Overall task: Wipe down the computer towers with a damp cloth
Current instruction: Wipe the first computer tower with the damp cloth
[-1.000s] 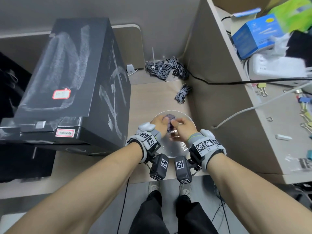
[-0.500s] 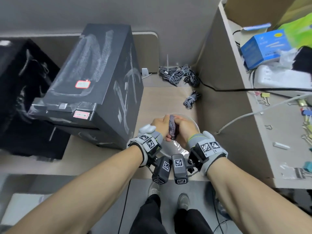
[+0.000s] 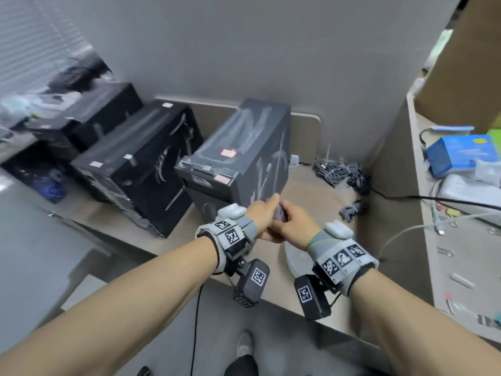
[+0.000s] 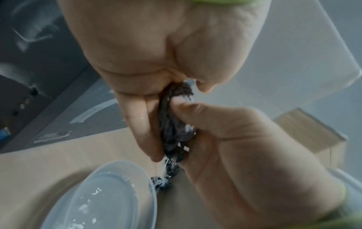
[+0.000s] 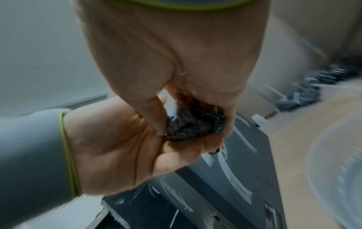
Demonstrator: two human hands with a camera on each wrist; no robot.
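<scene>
Both hands hold a wadded dark, wet cloth [image 3: 279,214] between them, just off the front right corner of the nearest tower [image 3: 238,158]. My left hand [image 3: 263,213] grips it with curled fingers and thumb. My right hand [image 3: 292,225] pinches the same cloth [image 4: 172,124] from the other side. In the right wrist view the cloth [image 5: 188,124] is bunched where the two palms meet. The nearest tower is dark grey with pale wipe streaks. A second tower [image 3: 135,164] and a third tower [image 3: 89,118], both black, stand to its left.
A clear bowl of water [image 4: 98,193] sits on the low beige platform [image 3: 311,185] under my right wrist. Coiled grey cables [image 3: 339,169] lie at the back. A cluttered desk [image 3: 461,240] with a blue box [image 3: 461,153] rises on the right. Wall behind.
Both hands have lifted the cloth from over the bowl and shifted left toward the nearest tower. The head view has swung up and left, bringing the other towers into sight.
</scene>
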